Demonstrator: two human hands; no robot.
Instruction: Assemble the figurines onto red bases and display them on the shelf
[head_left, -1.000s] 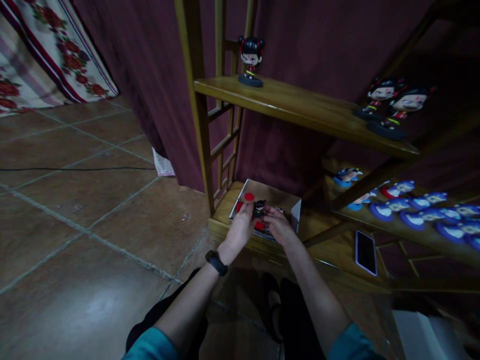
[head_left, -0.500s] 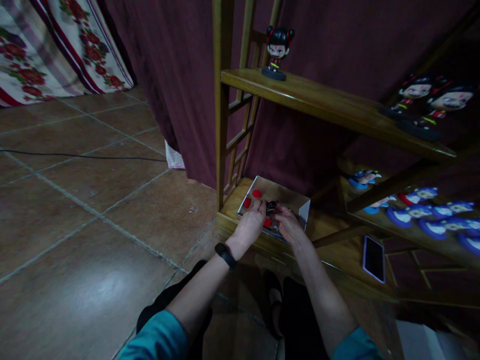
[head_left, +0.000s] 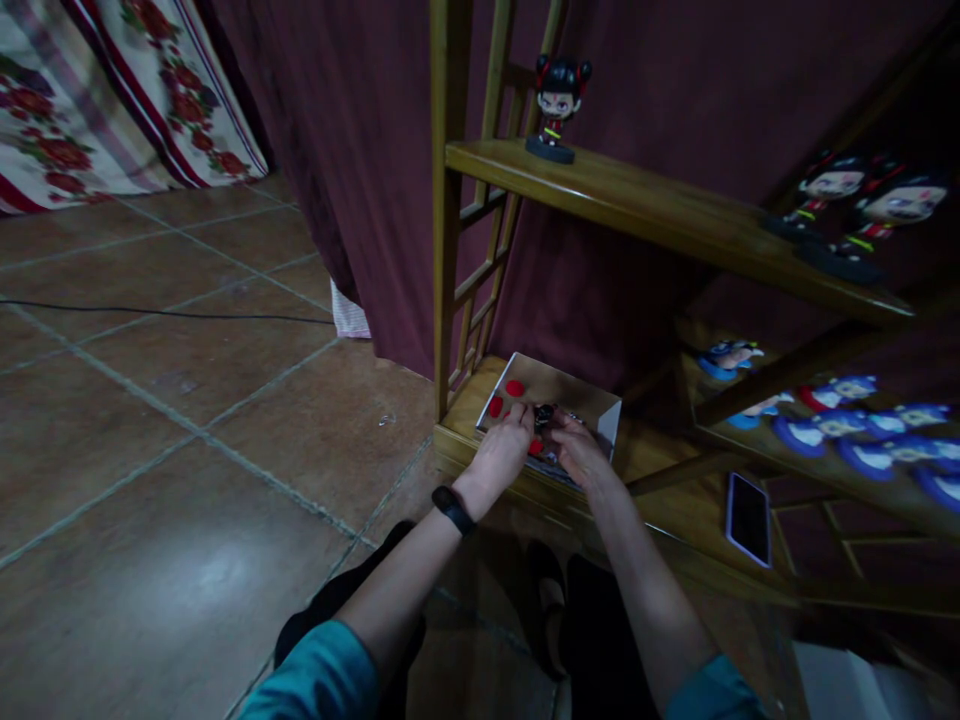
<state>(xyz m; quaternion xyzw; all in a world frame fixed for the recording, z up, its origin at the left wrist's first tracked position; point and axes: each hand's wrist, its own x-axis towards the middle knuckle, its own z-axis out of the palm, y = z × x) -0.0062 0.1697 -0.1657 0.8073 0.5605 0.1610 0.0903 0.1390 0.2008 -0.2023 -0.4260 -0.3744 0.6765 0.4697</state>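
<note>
So, left to right: a few red pieces (head_left: 514,388) are lying loose in the open box (head_left: 610,422) on the bottom shelf (head_left: 466,398), so I'm guessing those are unused. The left hand (head_left: 508,448) is pinching a small black-haired figure (head_left: 544,414) from its left, low over the box. One similar figure (head_left: 556,108) is standing upright at the upper shelf's (head_left: 660,208) left end, so it's looking finished. The right hand (head_left: 577,450) is gripping the held one from its right; I can't tell if that one's complete. A phone (head_left: 748,520) is lying farther right. Blue figures (head_left: 877,450) are sitting above it, and two more black-haired figures (head_left: 834,185) are standing at the upper shelf's right end. Partway along, I'm thinking.
</note>
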